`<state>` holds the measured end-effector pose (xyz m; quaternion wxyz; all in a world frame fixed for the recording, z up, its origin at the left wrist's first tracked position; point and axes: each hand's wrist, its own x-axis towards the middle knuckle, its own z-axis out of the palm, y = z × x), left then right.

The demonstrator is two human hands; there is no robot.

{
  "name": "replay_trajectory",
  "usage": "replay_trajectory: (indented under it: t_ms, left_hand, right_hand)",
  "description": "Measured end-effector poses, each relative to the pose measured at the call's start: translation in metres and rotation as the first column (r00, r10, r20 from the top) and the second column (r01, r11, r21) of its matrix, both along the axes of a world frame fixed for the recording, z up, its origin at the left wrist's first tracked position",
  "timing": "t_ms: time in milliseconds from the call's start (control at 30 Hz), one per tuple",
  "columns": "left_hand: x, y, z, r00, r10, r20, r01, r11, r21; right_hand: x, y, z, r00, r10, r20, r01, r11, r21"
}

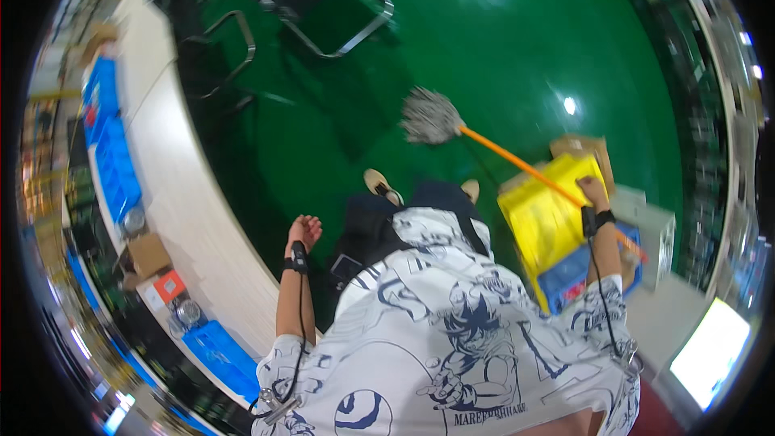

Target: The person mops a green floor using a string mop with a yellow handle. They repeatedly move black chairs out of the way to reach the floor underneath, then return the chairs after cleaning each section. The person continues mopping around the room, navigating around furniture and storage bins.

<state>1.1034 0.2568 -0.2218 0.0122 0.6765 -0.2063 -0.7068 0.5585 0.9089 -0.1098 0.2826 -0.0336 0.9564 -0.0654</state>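
My right hand is closed round the orange handle of a mop, at my right side. The mop's grey string head is out in front of my feet, over the green floor; I cannot tell whether it touches. Behind my grip the handle's rear end runs past my wrist above a blue bin. My left hand hangs by the long pale table, its fingers loosely curled and apart, with nothing in it. Both wrists wear a black band with a small device and a cable.
A yellow bin stands close on my right, with a cardboard box behind it. Along my left runs the pale table, bearing blue bins and a small carton. Black chairs with metal frames stand ahead left.
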Motion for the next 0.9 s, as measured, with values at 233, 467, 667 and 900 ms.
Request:
replay_trajectory:
  t_ms: [233, 467, 667, 900]
  left_hand:
    - [-0.006, -0.108, 0.041, 0.983, 0.177, -0.047, -0.183, 0.961, -0.209]
    - [-0.157, -0.207, 0.107, 0.927, 0.154, -0.343, -0.261, 0.92, -0.291]
    - [-0.318, -0.316, 0.179, 0.918, 0.013, -0.397, -0.244, 0.806, -0.539]
    - [-0.522, -0.391, 0.19, 0.898, -0.204, -0.39, -0.097, 0.773, -0.627]
  right_hand:
    - [-0.006, -0.365, 0.045, 0.912, 0.409, -0.023, -0.378, 0.819, -0.432]
    - [-0.081, -0.601, 0.096, 0.944, 0.315, 0.097, -0.122, 0.608, -0.784]
    - [-0.257, -0.795, 0.089, 0.903, -0.021, 0.429, 0.416, 0.298, -0.859]
    - [-0.417, -0.917, 0.049, 0.914, -0.308, -0.264, -0.101, 0.457, -0.884]
